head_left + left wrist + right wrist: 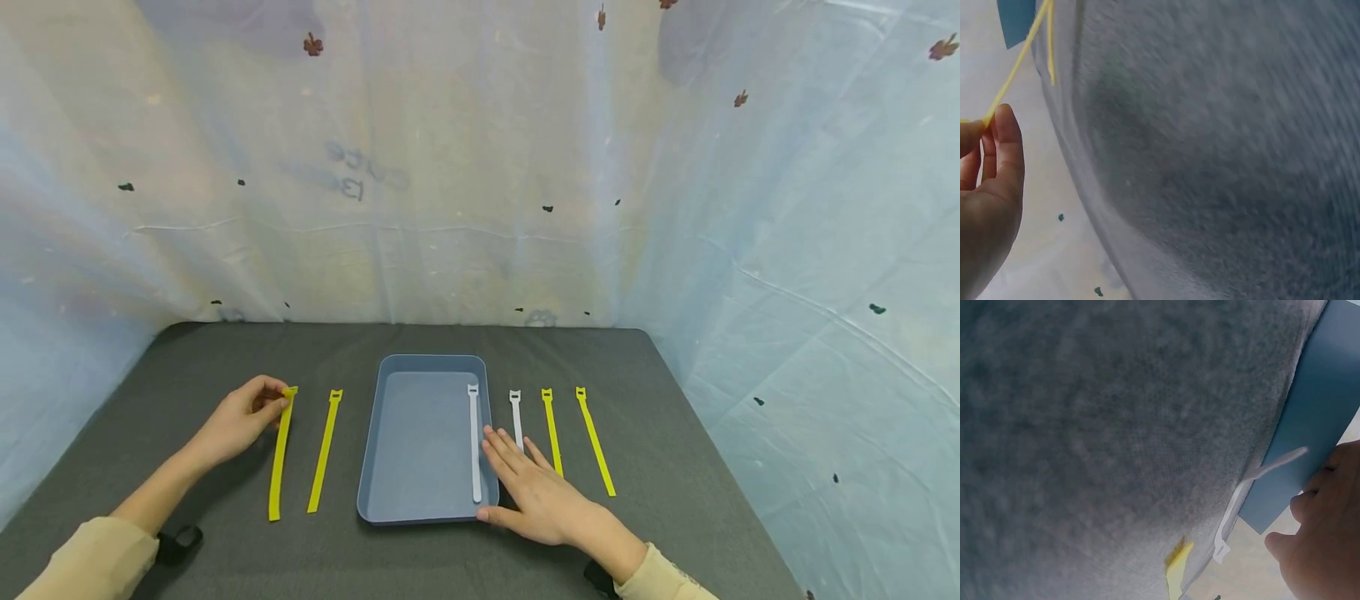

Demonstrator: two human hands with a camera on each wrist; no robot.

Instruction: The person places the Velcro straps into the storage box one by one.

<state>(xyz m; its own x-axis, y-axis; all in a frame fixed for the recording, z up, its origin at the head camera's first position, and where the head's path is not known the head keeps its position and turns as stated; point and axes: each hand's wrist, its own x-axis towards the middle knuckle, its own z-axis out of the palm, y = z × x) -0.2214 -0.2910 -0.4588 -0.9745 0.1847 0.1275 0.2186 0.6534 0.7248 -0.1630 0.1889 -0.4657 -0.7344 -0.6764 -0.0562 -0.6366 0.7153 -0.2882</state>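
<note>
Pinching the outer yellow cable tie [277,475] left of the blue-gray tray [423,446]
One end is held by the left hand [238,423], probably best lightly, against twisting; the tray's right side is touched by the right hand [542,498], fingers extended.

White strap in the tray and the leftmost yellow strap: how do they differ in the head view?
The white strap lies inside the tray; the leftmost yellow strap is outside it. The left hand pinches the yellow strap's far end, while no hand grips the white strap. Both are long and narrow with a wider head.
</note>
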